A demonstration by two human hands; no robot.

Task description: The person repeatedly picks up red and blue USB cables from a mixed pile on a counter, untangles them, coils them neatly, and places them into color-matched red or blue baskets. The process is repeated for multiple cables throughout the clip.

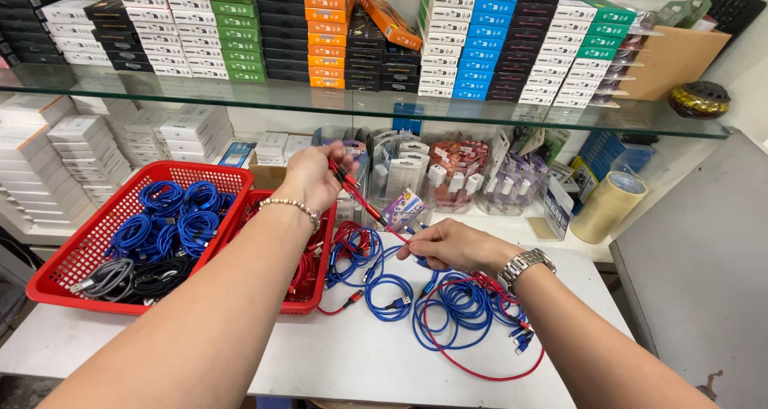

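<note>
A red cable (370, 209) stretches taut between my two hands above a white table (352, 361). My left hand (314, 177) is raised and pinches the cable's upper end near its plug. Lower and to the right, my right hand (450, 246) grips the same cable; a long red loop trails from it around a heap of coiled blue cables (460, 305). More blue and red coils (360, 257) lie just under my hands.
Two red baskets (72, 253) at the left hold coiled blue, grey, black and red cables. A glass shelf (360, 101) overhead carries stacked boxes. Packaged chargers (456, 173) and a roll of tape (608, 205) stand behind. A grey panel (696, 265) borders the right.
</note>
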